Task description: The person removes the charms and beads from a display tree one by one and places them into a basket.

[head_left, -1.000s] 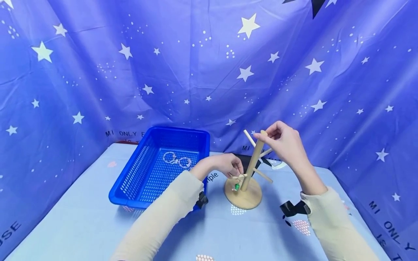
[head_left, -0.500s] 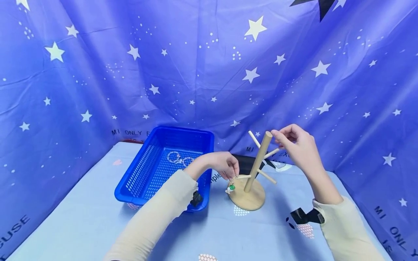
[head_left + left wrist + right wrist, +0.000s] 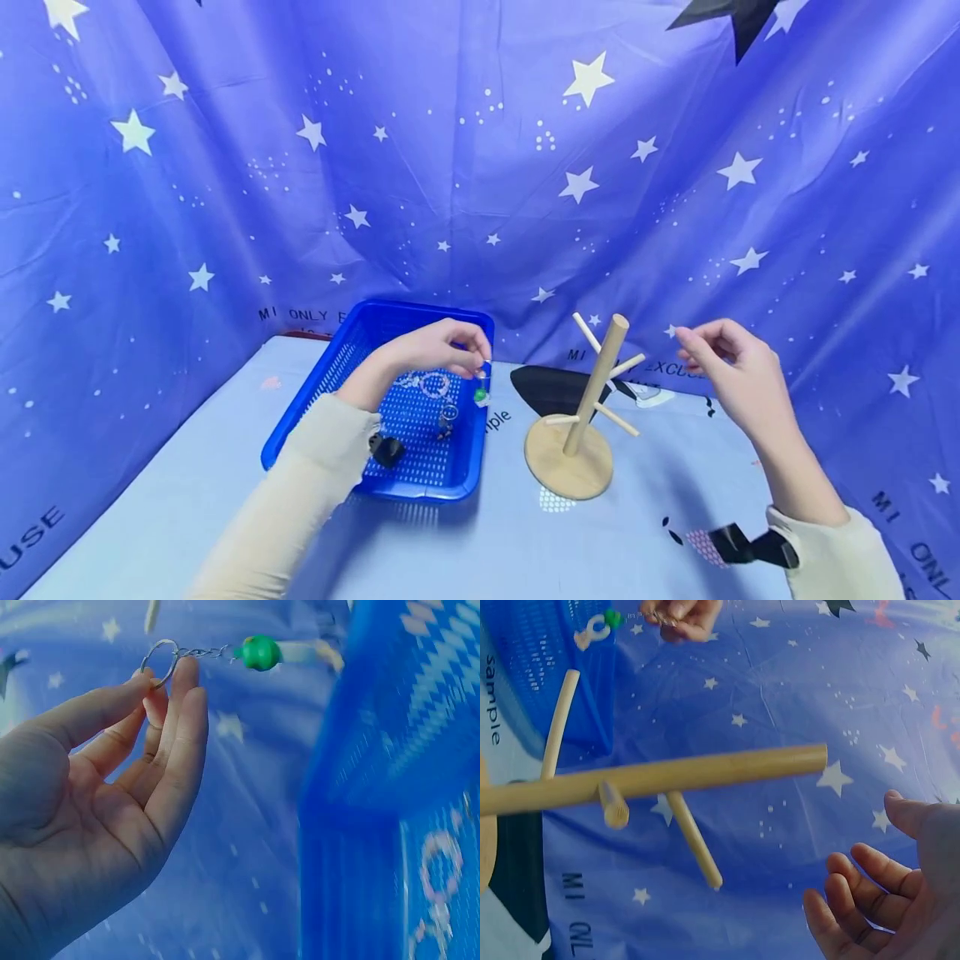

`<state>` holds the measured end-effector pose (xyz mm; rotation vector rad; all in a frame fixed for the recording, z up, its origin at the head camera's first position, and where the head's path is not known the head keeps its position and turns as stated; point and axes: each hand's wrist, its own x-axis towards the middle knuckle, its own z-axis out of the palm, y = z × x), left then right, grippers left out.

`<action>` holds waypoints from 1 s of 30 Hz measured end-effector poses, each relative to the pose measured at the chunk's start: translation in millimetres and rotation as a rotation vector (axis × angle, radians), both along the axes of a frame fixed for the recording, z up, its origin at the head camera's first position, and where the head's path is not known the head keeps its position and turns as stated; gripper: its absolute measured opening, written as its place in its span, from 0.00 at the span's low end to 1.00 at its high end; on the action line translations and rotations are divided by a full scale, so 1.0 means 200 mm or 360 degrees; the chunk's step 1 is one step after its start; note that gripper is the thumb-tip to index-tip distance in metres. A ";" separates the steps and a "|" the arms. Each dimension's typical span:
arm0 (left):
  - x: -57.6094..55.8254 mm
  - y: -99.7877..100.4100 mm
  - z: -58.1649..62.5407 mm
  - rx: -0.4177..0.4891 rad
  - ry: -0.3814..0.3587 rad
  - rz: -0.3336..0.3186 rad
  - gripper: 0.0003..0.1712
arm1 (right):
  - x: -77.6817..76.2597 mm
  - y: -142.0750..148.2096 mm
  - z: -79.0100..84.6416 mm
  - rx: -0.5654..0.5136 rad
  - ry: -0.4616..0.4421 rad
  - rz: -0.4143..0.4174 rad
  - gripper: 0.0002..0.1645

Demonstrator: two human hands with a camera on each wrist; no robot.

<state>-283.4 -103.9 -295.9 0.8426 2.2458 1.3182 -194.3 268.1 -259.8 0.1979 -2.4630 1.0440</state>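
My left hand point(image 3: 438, 348) pinches the metal ring of a keychain point(image 3: 261, 653) between thumb and fingertips. From its short chain hang a green bead and a pale charm, over the right rim of the blue basket point(image 3: 483, 433) in the head view. My right hand point(image 3: 738, 367) is off to the right of the wooden peg stand point(image 3: 597, 383), holding nothing, its fingers loosely bent. Several thin pegs stick out of the stand's post, all bare, above a round base. Inside the basket lie beaded bracelets point(image 3: 434, 384) and another keychain point(image 3: 447, 421).
A pale blue patterned cloth point(image 3: 510, 542) covers the table. Behind and at both sides hangs a blue curtain point(image 3: 450, 167) with white stars. The stand's pegs reach out toward both hands' sides.
My left hand has drawn the keychain off the lower left peg and carried it left to the basket. My right hand has let go of the post top and moved right.
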 end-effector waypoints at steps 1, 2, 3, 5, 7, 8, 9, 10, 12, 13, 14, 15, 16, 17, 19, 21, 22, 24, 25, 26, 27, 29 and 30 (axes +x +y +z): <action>0.00 -0.04 -0.01 -0.0014 -0.0016 0.0016 0.07 | 0.01 0.02 -0.01 -0.0009 -0.0010 0.0001 0.18; -0.01 -0.07 -0.03 -0.0036 -0.0030 0.0031 0.07 | 0.01 0.04 -0.02 -0.0019 -0.0017 -0.0001 0.17; -0.02 -0.10 -0.04 -0.0060 -0.0042 0.0041 0.08 | 0.02 0.06 -0.03 -0.0025 -0.0020 -0.0006 0.16; -0.04 -0.14 -0.06 -0.0126 -0.0072 0.0057 0.07 | 0.02 0.10 -0.03 -0.0035 -0.0024 -0.0012 0.14; -0.06 -0.17 -0.08 -0.0203 -0.0113 0.0075 0.07 | 0.02 0.13 -0.04 -0.0044 -0.0028 -0.0019 0.13; -0.07 -0.19 -0.09 -0.0245 -0.0141 0.0079 0.07 | 0.02 0.14 -0.04 -0.0046 -0.0036 -0.0022 0.13; -0.08 -0.20 -0.09 -0.0280 -0.0178 0.0079 0.07 | 0.02 0.15 -0.04 -0.0046 -0.0043 -0.0025 0.13; -0.09 -0.20 -0.10 -0.0323 -0.0209 0.0077 0.07 | 0.02 0.15 -0.04 -0.0051 -0.0055 -0.0025 0.13; -0.10 -0.21 -0.11 -0.0409 -0.0262 0.0073 0.07 | 0.02 0.16 -0.05 -0.0055 -0.0076 -0.0027 0.13; -0.10 -0.22 -0.11 -0.0445 -0.0284 0.0070 0.07 | 0.02 0.17 -0.06 -0.0060 -0.0086 -0.0022 0.14; -0.11 -0.22 -0.12 -0.0494 -0.0303 0.0073 0.07 | 0.02 0.17 -0.06 -0.0058 -0.0093 -0.0024 0.14; -0.11 -0.22 -0.13 -0.0546 -0.0313 0.0070 0.07 | 0.02 0.17 -0.07 -0.0058 -0.0098 -0.0019 0.14; -0.12 -0.22 -0.13 -0.0599 -0.0331 0.0076 0.07 | 0.03 0.18 -0.07 -0.0060 -0.0105 -0.0013 0.14; -0.12 -0.22 -0.14 -0.0651 -0.0350 0.0082 0.08 | 0.03 0.18 -0.08 -0.0059 -0.0109 -0.0009 0.14; -0.14 -0.21 -0.15 -0.0743 -0.0391 0.0112 0.08 | 0.03 0.19 -0.09 -0.0055 -0.0110 -0.0001 0.14; -0.15 -0.20 -0.16 -0.0813 -0.0423 0.0168 0.08 | 0.02 0.20 -0.10 -0.0058 -0.0108 0.0007 0.14; -0.15 -0.20 -0.17 -0.0831 -0.0449 0.0206 0.08 | 0.03 0.21 -0.10 -0.0065 -0.0111 0.0008 0.14; -0.17 -0.20 -0.18 -0.0867 -0.0448 0.0268 0.07 | 0.03 0.22 -0.11 -0.0078 -0.0120 0.0009 0.14; -0.17 -0.20 -0.19 -0.0882 -0.0444 0.0301 0.07 | 0.02 0.22 -0.12 -0.0089 -0.0128 0.0014 0.14; -0.18 -0.20 -0.20 -0.0893 -0.0437 0.0336 0.08 | 0.02 0.23 -0.12 -0.0099 -0.0134 0.0020 0.13; -0.18 -0.21 -0.20 -0.0898 -0.0424 0.0365 0.08 | 0.02 0.23 -0.12 -0.0102 -0.0138 0.0021 0.13; -0.19 -0.22 -0.21 -0.0898 -0.0330 0.0424 0.10 | 0.01 0.25 -0.12 -0.0119 -0.0137 0.0026 0.13; -0.20 -0.22 -0.21 -0.0892 -0.0253 0.0451 0.10 | 0.01 0.25 -0.12 -0.0120 -0.0128 0.0021 0.12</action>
